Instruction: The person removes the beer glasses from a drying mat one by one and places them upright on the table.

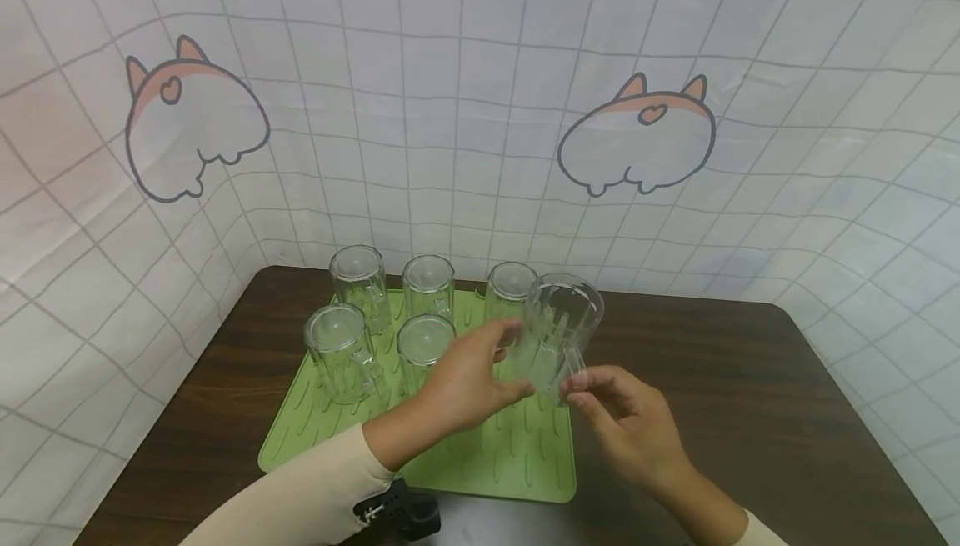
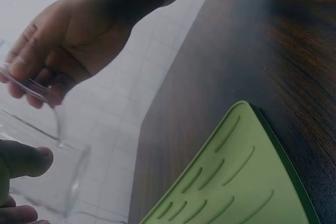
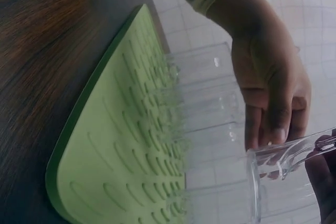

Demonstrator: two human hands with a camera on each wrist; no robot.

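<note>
A clear glass mug (image 1: 564, 306) is held tilted above the right side of a green drying mat (image 1: 517, 464). My right hand (image 1: 633, 425) pinches its handle (image 2: 31, 88) between thumb and fingers. From the left, my left hand (image 1: 468, 375) reaches round the mug's lower body, thumb on one side and fingers on the other, as the right wrist view shows. Several more glass mugs, among them a front left one (image 1: 337, 350) and a back one (image 1: 512, 281), stand upside down on the mat. The left hand partly hides the front middle mug (image 1: 425, 339).
The mat lies on a dark brown wooden table (image 1: 720, 379). White grid-patterned cloth (image 1: 480, 137) with cartoon prints surrounds the table at the back and sides. A black device (image 1: 408, 513) is strapped at my left wrist, over the mat's front edge.
</note>
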